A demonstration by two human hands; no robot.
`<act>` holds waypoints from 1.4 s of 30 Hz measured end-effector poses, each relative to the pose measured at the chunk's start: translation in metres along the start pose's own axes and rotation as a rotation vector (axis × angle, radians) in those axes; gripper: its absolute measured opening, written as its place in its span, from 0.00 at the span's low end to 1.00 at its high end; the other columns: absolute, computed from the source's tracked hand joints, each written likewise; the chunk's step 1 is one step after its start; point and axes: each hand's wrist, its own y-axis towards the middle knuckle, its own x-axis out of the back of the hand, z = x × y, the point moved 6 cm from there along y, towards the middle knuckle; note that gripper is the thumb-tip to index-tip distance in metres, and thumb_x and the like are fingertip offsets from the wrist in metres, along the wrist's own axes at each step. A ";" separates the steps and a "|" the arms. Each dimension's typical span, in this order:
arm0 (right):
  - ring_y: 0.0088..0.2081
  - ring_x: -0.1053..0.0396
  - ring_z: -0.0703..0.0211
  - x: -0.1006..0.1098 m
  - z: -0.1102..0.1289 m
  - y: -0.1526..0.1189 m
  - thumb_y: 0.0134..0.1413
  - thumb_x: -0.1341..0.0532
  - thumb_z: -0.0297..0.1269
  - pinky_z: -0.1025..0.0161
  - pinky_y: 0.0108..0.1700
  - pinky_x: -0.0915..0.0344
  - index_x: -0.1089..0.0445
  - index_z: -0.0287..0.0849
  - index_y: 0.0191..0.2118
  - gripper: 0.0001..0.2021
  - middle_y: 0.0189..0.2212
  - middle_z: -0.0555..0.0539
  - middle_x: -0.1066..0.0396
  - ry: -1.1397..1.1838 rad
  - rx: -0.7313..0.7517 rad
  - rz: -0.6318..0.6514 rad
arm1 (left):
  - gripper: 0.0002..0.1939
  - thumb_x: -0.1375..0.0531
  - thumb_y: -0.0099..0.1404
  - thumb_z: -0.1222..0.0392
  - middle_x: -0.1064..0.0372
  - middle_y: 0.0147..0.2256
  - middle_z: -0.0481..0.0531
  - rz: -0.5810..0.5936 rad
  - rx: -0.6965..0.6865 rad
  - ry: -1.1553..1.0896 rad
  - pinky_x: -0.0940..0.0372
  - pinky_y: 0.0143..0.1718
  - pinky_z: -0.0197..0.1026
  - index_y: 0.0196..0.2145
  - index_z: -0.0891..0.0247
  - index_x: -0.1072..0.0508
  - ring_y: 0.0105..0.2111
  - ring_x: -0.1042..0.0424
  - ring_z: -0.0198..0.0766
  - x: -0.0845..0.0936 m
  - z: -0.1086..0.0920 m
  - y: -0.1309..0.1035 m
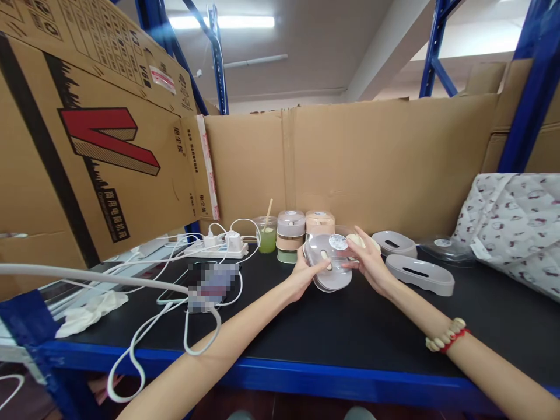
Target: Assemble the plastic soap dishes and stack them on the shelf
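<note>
A black worktop (332,332) with a blue front edge stands inside blue shelving, walled at the back and left by brown cardboard sheets (371,157).

Centre: the grey oval box (329,263), tilted up off the worktop, is held between both hands. The left hand (301,273) grips its left edge, thumb laid across the front face. The right hand (370,261) closes on its right side, fingers spread behind a clear lid (339,242) with a round label, which sits against the upper part of the box.

Behind the box, touching or nearly touching it: a stack of small round containers (291,236) in grey, tan and green, with a peach-coloured one (319,222) just to its right. Left of the stack: a clear cup of green liquid (266,234) with a stick in it.

Right of the box: two grey oval trays with slots (419,273), lying flat, one behind the other. Further right: a clear lid on the worktop and a patterned cloth (516,227).

Left of the box: a white power strip (221,248) with plugs and white cables (166,315), a phone (blurred), and a crumpled white glove (94,309).

The right wrist bears a bead bracelet (446,337) with a red cord.
</note>
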 end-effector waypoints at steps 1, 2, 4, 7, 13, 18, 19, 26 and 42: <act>0.31 0.32 0.65 0.000 0.001 -0.002 0.34 0.37 0.57 0.70 0.24 0.33 0.53 0.47 0.60 0.45 0.31 0.50 0.34 -0.039 0.013 -0.003 | 0.35 0.29 0.43 0.67 0.34 0.50 0.57 -0.005 -0.014 -0.004 0.39 0.53 0.43 0.48 0.60 0.38 0.51 0.34 0.42 0.000 -0.001 0.000; 0.30 0.33 0.66 0.000 0.002 -0.003 0.32 0.37 0.58 0.71 0.22 0.35 0.51 0.46 0.59 0.47 0.29 0.50 0.35 -0.079 0.032 -0.006 | 0.34 0.29 0.44 0.65 0.33 0.49 0.57 -0.001 -0.030 -0.008 0.39 0.53 0.43 0.48 0.61 0.38 0.51 0.34 0.42 -0.001 -0.003 0.000; 0.28 0.35 0.67 0.001 0.005 -0.004 0.27 0.36 0.61 0.72 0.21 0.39 0.46 0.42 0.56 0.47 0.27 0.51 0.36 -0.154 0.082 -0.025 | 0.29 0.31 0.48 0.62 0.31 0.47 0.56 0.019 -0.051 -0.016 0.38 0.52 0.43 0.47 0.62 0.36 0.50 0.33 0.43 -0.004 -0.006 0.001; 0.31 0.37 0.69 0.008 0.008 -0.003 0.22 0.35 0.61 0.70 0.28 0.35 0.39 0.39 0.44 0.41 0.31 0.49 0.35 -0.281 0.180 -0.109 | 0.22 0.33 0.52 0.58 0.28 0.44 0.56 0.011 -0.032 -0.011 0.37 0.50 0.44 0.43 0.64 0.32 0.48 0.31 0.44 -0.003 -0.008 0.002; 0.49 0.37 0.58 0.006 0.008 -0.005 0.29 0.34 0.57 0.63 0.41 0.32 0.39 0.41 0.43 0.34 0.50 0.41 0.39 -0.476 0.311 0.003 | 0.23 0.32 0.47 0.55 0.27 0.42 0.55 0.029 -0.013 0.047 0.39 0.52 0.44 0.41 0.64 0.28 0.48 0.31 0.45 -0.002 -0.011 0.001; 0.58 0.43 0.54 -0.011 0.002 -0.012 0.39 0.37 0.55 0.58 0.53 0.35 0.53 0.48 0.62 0.44 0.60 0.41 0.52 -0.463 0.273 0.228 | 0.26 0.31 0.47 0.57 0.28 0.44 0.55 0.044 -0.003 0.022 0.38 0.51 0.46 0.43 0.63 0.31 0.48 0.32 0.45 -0.006 -0.009 -0.003; 0.59 0.45 0.54 -0.013 -0.002 -0.012 0.41 0.39 0.56 0.55 0.55 0.36 0.55 0.48 0.63 0.44 0.61 0.41 0.53 -0.470 0.249 0.250 | 0.26 0.31 0.47 0.58 0.29 0.45 0.55 0.027 -0.002 0.004 0.38 0.52 0.46 0.44 0.63 0.31 0.48 0.32 0.45 -0.006 -0.008 -0.003; 0.65 0.56 0.54 -0.014 -0.019 -0.010 0.48 0.50 0.62 0.48 0.67 0.60 0.62 0.43 0.64 0.43 0.63 0.40 0.61 -0.488 0.165 0.275 | 0.26 0.33 0.48 0.65 0.30 0.45 0.53 -0.043 -0.030 -0.025 0.36 0.50 0.43 0.45 0.61 0.34 0.48 0.31 0.42 -0.002 -0.004 -0.002; 0.37 0.31 0.65 -0.021 -0.013 -0.018 0.33 0.33 0.51 0.72 0.27 0.30 0.41 0.40 0.50 0.36 0.47 0.43 0.34 -0.105 -0.206 0.353 | 0.24 0.32 0.44 0.51 0.29 0.35 0.50 0.032 -0.076 0.036 0.36 0.42 0.42 0.39 0.62 0.31 0.40 0.31 0.41 -0.006 -0.025 -0.005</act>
